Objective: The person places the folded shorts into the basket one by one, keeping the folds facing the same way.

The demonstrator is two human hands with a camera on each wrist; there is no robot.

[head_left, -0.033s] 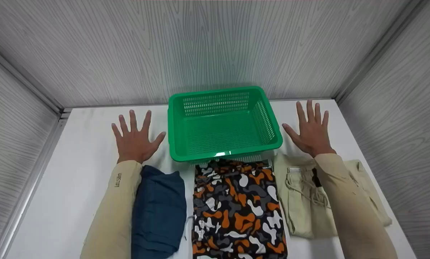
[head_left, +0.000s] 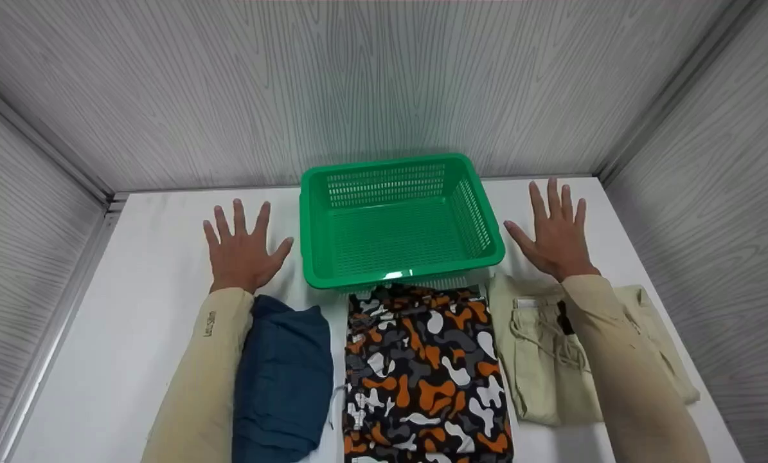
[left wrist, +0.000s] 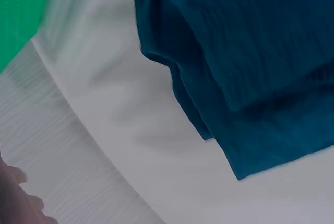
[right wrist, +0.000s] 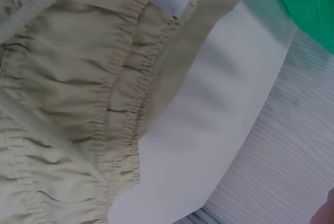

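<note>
My left hand [head_left: 241, 258], fingers spread and straight, is held palm down left of a green plastic basket [head_left: 313, 225]. On the basket's other side my right hand [head_left: 558, 244] is spread the same way, its thumb pointing at the rim. Neither hand holds anything. Beside the left sleeve lies a folded dark blue garment [head_left: 284, 379], seen close up as blue cloth [left wrist: 250, 67] in the left wrist view. A folded garment with an orange, white and black blotch pattern [head_left: 425, 379] lies in the middle. Beige drawstring pants [head_left: 538, 360] lie partly under the right forearm; their gathered waistband [right wrist: 120, 93] fills much of the right wrist view.
Everything lies on a white table [head_left: 101, 334]. A grey wood-grain panel [head_left: 384, 77] stands behind it, with side panels at the left [head_left: 24, 212] and right [head_left: 718, 212]. The basket stands at the back edge, directly behind the patterned garment.
My left hand has shifted very slightly to the right and toward me. The right hand, the basket and the garments look the same.
</note>
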